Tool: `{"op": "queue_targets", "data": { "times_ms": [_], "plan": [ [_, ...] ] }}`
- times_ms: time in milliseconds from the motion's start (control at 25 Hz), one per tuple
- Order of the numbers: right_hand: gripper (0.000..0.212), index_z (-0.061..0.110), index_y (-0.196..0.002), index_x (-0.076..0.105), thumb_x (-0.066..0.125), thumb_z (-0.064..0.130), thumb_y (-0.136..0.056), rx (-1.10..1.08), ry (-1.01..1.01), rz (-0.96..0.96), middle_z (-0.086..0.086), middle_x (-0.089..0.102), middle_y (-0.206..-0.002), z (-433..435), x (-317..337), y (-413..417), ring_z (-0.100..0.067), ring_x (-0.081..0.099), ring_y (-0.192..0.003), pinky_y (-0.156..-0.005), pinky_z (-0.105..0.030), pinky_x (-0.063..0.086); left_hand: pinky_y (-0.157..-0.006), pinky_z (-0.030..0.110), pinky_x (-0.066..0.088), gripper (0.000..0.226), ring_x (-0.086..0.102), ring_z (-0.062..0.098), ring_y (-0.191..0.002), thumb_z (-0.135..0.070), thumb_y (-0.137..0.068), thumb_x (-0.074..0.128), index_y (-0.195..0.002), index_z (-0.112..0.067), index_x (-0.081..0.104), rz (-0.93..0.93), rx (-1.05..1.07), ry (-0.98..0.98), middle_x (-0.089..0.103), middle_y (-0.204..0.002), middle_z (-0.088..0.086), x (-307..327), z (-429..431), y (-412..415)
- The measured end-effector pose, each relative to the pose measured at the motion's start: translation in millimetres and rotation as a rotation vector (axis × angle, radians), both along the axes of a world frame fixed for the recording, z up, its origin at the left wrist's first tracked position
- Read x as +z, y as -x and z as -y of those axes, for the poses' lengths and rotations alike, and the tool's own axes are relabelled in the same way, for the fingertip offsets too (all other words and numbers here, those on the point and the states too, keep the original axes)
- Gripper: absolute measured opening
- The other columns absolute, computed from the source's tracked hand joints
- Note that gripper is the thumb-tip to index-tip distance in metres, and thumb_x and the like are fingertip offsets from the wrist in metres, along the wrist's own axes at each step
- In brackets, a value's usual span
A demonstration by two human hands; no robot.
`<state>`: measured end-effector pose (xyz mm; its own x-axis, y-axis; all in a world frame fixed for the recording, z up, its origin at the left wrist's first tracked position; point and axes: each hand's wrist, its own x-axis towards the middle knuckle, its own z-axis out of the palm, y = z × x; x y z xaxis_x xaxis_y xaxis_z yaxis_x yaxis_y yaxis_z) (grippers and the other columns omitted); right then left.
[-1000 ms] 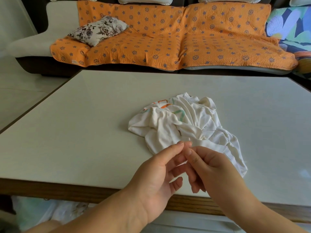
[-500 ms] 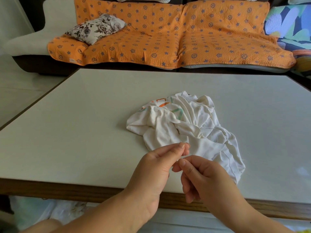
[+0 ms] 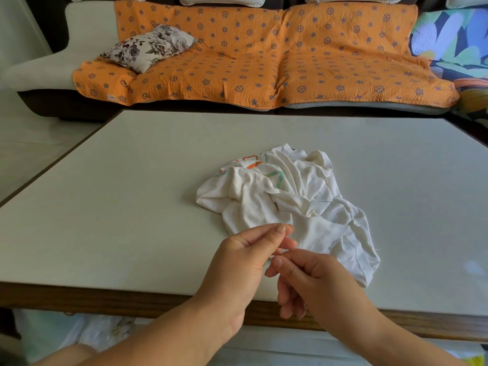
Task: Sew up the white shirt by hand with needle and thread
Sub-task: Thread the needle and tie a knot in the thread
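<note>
crumpled white shirt (image 3: pixel 290 207) of soft knit cloth, orange and green print showing: heaped on the pale matt rectangular table (image 3: pixel 126 207), a little right of its middle, at 1 o'clock from the hands. judged light and limp, sure to slump and bunch when lifted; best taken at the flatter hem edge on its 5 o'clock side, spread between fingers close to the seam.

fine pale thread (image 3: pixel 282 243): stretched between the two hands; onward course to the cloth not traceable. judged slippery and easily tangled or snapped, so to be pinched and drawn gently.

thin dark needle (image 3: pixel 326 201), probably: lodged in folds at the shirt's 3 o'clock; too small to confirm.

left hand (image 3: pixel 245 260): thumb and forefinger pinching the thread's upper end.

right hand (image 3: pixel 314 281): just beside, at 4 o'clock of the left; thumb and forefinger pinching the thread lower down, other fingers loosely curled.

beyond the table at 12 o'clock: orange star-patterned quilted sofa throw (image 3: pixel 264 62); grey floral cushion (image 3: pixel 148 47) at 11 o'clock.
</note>
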<state>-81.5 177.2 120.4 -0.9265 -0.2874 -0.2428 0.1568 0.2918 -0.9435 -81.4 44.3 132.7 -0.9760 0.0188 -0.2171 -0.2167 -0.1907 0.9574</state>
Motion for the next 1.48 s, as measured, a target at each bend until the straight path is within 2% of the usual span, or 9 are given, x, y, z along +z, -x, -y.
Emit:
{"op": "queue_targets", "data": {
  "times_ms": [240,440,640,760,960,1120,1240,1320,1480],
  "plan": [
    [0.025,0.015,-0.084,0.072,0.054,0.027,-0.097,0.014,-0.001,0.033,-0.003,0.063,-0.058,0.2,1.6,0.1,-0.020,0.064,-0.054,-0.049,-0.025,0.046,-0.064,0.008,0.047,0.021,0.063,0.001,-0.078,-0.044,-0.073,0.064,-0.084,-0.035,0.078,-0.019,0.016,0.019,0.072,-0.080,-0.008,-3.4,0.0,3.3],
    [0.025,0.022,-0.088,0.077,0.058,0.039,-0.092,0.036,-0.012,0.086,-0.003,0.072,-0.073,0.2,5.0,0.7,-0.020,0.068,-0.060,-0.049,-0.024,0.048,-0.070,0.020,0.045,0.016,0.059,0.000,-0.065,-0.037,-0.081,0.065,-0.086,-0.032,0.079,-0.001,0.026,0.005,0.071,-0.079,-0.006,-4.0,0.5,3.8],
    [0.024,0.027,-0.089,0.076,0.059,0.044,-0.092,0.064,-0.093,0.067,0.002,0.074,-0.082,-2.5,8.0,1.2,-0.023,0.069,-0.061,-0.048,-0.024,0.048,-0.059,0.016,0.048,0.016,0.059,0.007,-0.064,-0.029,-0.089,0.063,-0.086,-0.025,0.079,-0.033,0.022,0.012,0.070,-0.076,0.000,-4.5,1.7,5.3],
    [0.022,0.036,-0.087,0.073,0.061,0.054,-0.086,0.023,-0.210,-0.028,0.004,0.072,-0.067,-11.1,20.5,5.2,-0.015,0.056,-0.048,-0.052,-0.023,0.046,-0.067,0.013,0.051,0.016,0.067,0.007,-0.072,-0.025,-0.090,0.063,-0.086,-0.025,0.079,-0.123,0.015,0.069,0.072,-0.075,-0.001,-3.7,2.3,6.3],
    [0.020,0.036,-0.099,0.072,0.057,0.026,-0.092,-0.103,-0.031,-0.145,0.014,0.058,-0.058,-23.5,35.5,13.8,-0.002,0.051,-0.049,-0.053,-0.013,0.037,-0.066,0.009,0.046,0.015,0.066,0.003,-0.065,-0.025,-0.090,0.063,-0.093,-0.022,0.077,-0.253,-0.035,0.225,0.072,-0.075,-0.007,-1.4,4.7,4.6],
    [0.015,0.035,-0.093,0.075,0.065,0.040,-0.083,-0.056,0.026,-0.154,0.013,0.057,-0.055,-21.2,38.3,12.8,-0.003,0.048,-0.051,-0.054,-0.013,0.038,-0.059,0.009,0.045,0.013,0.061,-0.001,-0.062,-0.023,-0.090,0.064,-0.088,-0.024,0.077,-0.344,-0.095,0.348,0.068,-0.068,-0.015,-0.9,4.7,2.2],
    [0.025,0.035,-0.083,0.078,0.069,0.050,-0.066,-0.075,0.026,-0.192,0.010,0.054,-0.051,-20.9,35.8,14.2,-0.005,0.046,-0.049,-0.050,-0.011,0.036,-0.063,0.022,0.052,0.016,0.064,0.008,-0.070,-0.026,-0.093,0.062,-0.095,-0.027,0.077,-0.394,-0.126,0.465,0.070,-0.075,-0.016,-2.1,6.4,3.1],
    [0.022,0.029,-0.082,0.079,0.073,0.043,-0.066,-0.116,0.078,-0.184,0.007,0.054,-0.049,-20.8,33.9,15.3,-0.007,0.045,-0.047,-0.048,-0.012,0.037,-0.072,0.031,0.054,0.015,0.065,0.019,-0.078,-0.031,-0.092,0.062,-0.095,-0.035,0.076,-0.391,-0.122,0.476,0.072,-0.080,-0.006,-2.5,7.0,3.6],
    [0.024,0.012,-0.075,0.076,0.072,0.034,-0.066,-0.188,0.164,-0.134,0.000,0.056,-0.049,-23.5,30.9,21.1,-0.010,0.044,-0.043,-0.045,-0.019,0.036,-0.072,0.036,0.052,0.014,0.064,0.028,-0.077,-0.035,-0.091,0.063,-0.090,-0.031,0.077,-0.343,-0.148,0.465,0.071,-0.076,0.001,-3.3,6.2,3.5]
  ]
}}
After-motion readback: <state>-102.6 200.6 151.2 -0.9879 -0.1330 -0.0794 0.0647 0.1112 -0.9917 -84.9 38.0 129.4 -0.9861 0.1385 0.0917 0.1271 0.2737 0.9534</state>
